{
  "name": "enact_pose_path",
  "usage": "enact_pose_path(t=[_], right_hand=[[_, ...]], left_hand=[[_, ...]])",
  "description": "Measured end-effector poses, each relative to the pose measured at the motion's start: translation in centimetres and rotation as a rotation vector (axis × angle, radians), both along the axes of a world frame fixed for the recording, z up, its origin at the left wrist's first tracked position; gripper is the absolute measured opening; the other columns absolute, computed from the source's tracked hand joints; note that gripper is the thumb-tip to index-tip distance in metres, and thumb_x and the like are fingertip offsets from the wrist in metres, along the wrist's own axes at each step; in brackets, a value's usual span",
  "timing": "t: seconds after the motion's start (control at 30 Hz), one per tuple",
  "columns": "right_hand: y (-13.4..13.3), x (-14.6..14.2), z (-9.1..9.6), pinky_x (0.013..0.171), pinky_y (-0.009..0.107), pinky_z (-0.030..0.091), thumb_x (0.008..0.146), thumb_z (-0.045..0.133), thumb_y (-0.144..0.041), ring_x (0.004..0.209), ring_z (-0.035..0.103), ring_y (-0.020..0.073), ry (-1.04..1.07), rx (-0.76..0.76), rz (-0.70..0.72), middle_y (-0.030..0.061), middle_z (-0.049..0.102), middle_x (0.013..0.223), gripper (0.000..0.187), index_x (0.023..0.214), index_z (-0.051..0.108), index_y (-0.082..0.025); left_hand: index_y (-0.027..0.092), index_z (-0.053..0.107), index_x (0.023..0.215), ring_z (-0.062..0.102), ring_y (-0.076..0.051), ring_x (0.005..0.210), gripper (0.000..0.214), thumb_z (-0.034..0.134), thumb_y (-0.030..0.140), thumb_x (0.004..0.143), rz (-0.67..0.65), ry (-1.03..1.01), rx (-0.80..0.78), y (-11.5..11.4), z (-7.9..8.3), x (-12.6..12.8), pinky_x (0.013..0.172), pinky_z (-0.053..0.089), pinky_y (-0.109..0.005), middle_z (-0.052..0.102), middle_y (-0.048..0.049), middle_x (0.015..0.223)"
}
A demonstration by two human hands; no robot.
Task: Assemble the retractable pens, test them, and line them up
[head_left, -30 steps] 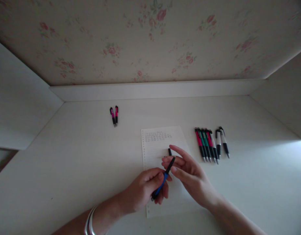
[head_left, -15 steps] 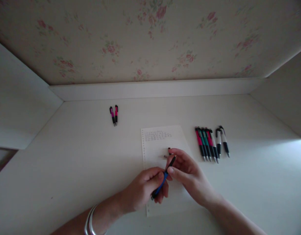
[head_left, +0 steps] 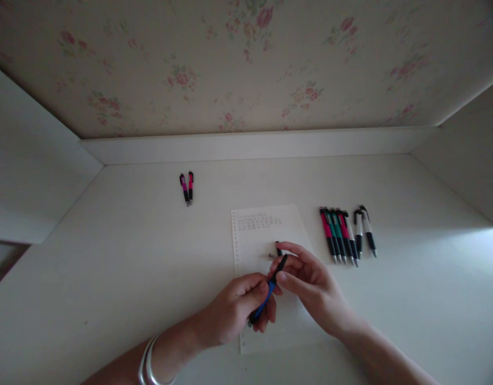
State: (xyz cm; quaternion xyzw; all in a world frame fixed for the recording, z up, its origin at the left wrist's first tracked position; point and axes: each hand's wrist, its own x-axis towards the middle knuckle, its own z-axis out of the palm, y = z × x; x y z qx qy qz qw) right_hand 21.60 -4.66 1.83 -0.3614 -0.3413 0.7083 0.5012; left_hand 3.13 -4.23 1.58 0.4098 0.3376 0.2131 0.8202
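Observation:
My left hand [head_left: 242, 307] is closed around a blue pen [head_left: 266, 297] with black ends, held slanting over a sheet of paper [head_left: 254, 240]. The pen's upper black end points up and right. My right hand [head_left: 305, 283] pinches the pen just below that upper end, thumb in front and fingers behind. Just beyond my right fingertips is a small black piece [head_left: 278, 248], partly hidden by the index finger. Close by is a small metallic piece [head_left: 272, 256], too small to make out.
To the right, several pens [head_left: 338, 235] in pink, green and white lie side by side. Two white pens [head_left: 364, 230] lie just beyond them. A purple pen [head_left: 184, 189] and a pink pen [head_left: 191, 187] are at the back left. A low ledge [head_left: 246, 147] runs along the wall.
The right hand's fingers have shifted very slightly on the pen. My left hand and the pens on the table look the same.

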Motion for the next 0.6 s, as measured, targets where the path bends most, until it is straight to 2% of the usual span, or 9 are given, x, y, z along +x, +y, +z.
enact_pose_path(t=[0.1, 0.17, 0.3, 0.37, 0.5, 0.57, 0.6], right_hand=[[-0.08, 0.18, -0.04, 0.072, 0.030, 0.053, 0.087, 0.074, -0.024, 0.086, 0.066, 0.0160, 0.056, -0.033, 0.038, 0.0063, 0.072, 0.105, 0.045, 0.128, 0.058, -0.029], [-0.10, 0.17, -0.08, 0.074, 0.029, 0.054, 0.083, 0.078, -0.024, 0.096, 0.066, 0.0173, 0.060, -0.037, 0.033, 0.0061, 0.069, 0.113, 0.049, 0.127, 0.060, -0.031], [0.01, -0.01, -0.13, 0.068, 0.023, 0.054, 0.081, 0.079, -0.020, 0.075, 0.065, 0.0107, 0.005, 0.028, -0.024, -0.0012, 0.067, 0.091, 0.040, 0.116, 0.064, -0.030], [0.06, 0.00, -0.12, 0.067, 0.024, 0.054, 0.085, 0.076, -0.020, 0.071, 0.065, 0.0105, 0.007, 0.047, -0.020, -0.0010, 0.068, 0.087, 0.036, 0.118, 0.063, -0.030], [0.03, 0.16, -0.16, 0.072, 0.028, 0.055, 0.087, 0.074, -0.022, 0.088, 0.068, 0.0155, 0.061, 0.008, 0.028, 0.0055, 0.071, 0.106, 0.045, 0.128, 0.058, -0.031], [0.01, 0.13, -0.24, 0.074, 0.027, 0.056, 0.083, 0.078, -0.021, 0.097, 0.067, 0.0167, 0.064, -0.004, 0.030, 0.0051, 0.069, 0.113, 0.049, 0.127, 0.058, -0.032], [0.01, 0.09, -0.28, 0.073, 0.025, 0.056, 0.082, 0.079, -0.019, 0.096, 0.068, 0.0155, 0.056, 0.003, 0.019, 0.0034, 0.069, 0.110, 0.049, 0.124, 0.060, -0.033]], left_hand=[[0.014, 0.058, 0.083, 0.046, -0.010, 0.054, 0.047, 0.050, 0.058, 0.095, -0.013, -0.011, 0.014, 0.02, -0.17, -0.03, 0.054, 0.035, -0.025, 0.057, -0.0021, 0.070], [0.014, 0.057, 0.080, 0.047, -0.010, 0.054, 0.047, 0.049, 0.058, 0.095, -0.014, 0.000, 0.029, 0.04, -0.10, -0.04, 0.054, 0.035, -0.025, 0.056, -0.0023, 0.069], [0.014, 0.057, 0.082, 0.048, -0.011, 0.056, 0.044, 0.048, 0.055, 0.097, -0.017, 0.024, 0.028, 0.04, 0.16, -0.11, 0.055, 0.036, -0.024, 0.057, -0.0029, 0.071], [0.014, 0.057, 0.083, 0.048, -0.010, 0.057, 0.043, 0.048, 0.054, 0.097, -0.022, 0.013, 0.015, 0.01, 0.15, -0.13, 0.056, 0.036, -0.024, 0.057, -0.0027, 0.071], [0.015, 0.057, 0.087, 0.047, -0.010, 0.056, 0.042, 0.050, 0.055, 0.096, -0.013, -0.027, 0.001, 0.00, -0.12, -0.12, 0.054, 0.036, -0.024, 0.058, -0.0023, 0.072], [0.014, 0.058, 0.085, 0.047, -0.010, 0.056, 0.044, 0.049, 0.055, 0.097, -0.019, -0.022, 0.021, 0.01, -0.23, -0.13, 0.054, 0.036, -0.024, 0.057, -0.0024, 0.071], [0.014, 0.058, 0.084, 0.048, -0.010, 0.056, 0.044, 0.048, 0.055, 0.097, -0.023, -0.011, 0.031, 0.01, -0.25, -0.15, 0.054, 0.036, -0.024, 0.057, -0.0025, 0.070]])
